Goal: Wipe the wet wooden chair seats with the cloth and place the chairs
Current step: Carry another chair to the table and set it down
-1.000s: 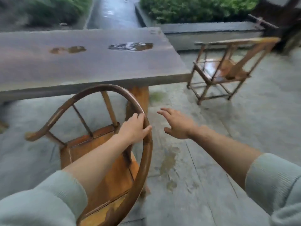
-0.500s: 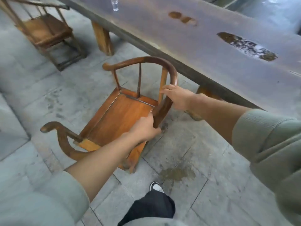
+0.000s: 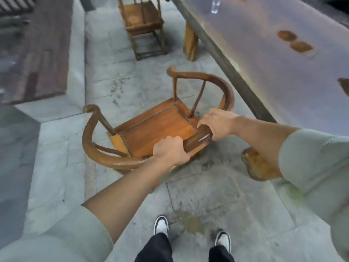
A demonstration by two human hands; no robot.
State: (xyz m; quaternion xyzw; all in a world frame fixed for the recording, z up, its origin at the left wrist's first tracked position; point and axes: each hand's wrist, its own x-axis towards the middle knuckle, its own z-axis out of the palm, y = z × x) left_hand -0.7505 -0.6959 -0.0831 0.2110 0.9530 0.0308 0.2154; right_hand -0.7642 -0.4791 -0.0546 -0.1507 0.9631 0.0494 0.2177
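A wooden armchair (image 3: 160, 129) with a curved horseshoe back rail stands on the stone floor right in front of me, its orange seat facing away. My left hand (image 3: 171, 151) grips the back rail near its middle. My right hand (image 3: 217, 125) grips the same rail just to the right. A second wooden chair (image 3: 144, 25) stands farther off, beside the long table. No cloth is in view.
A long dark wet table (image 3: 273, 63) runs along the right, on thick wooden legs (image 3: 190, 43); another leg (image 3: 258, 165) is close to my right arm. A dark raised slab (image 3: 37, 53) lies at the left. My shoes (image 3: 160, 224) are below on wet paving.
My view has swung left and down along the table. Both hands have shifted along the rail to its middle, and the chair now stands squarely in front of me.
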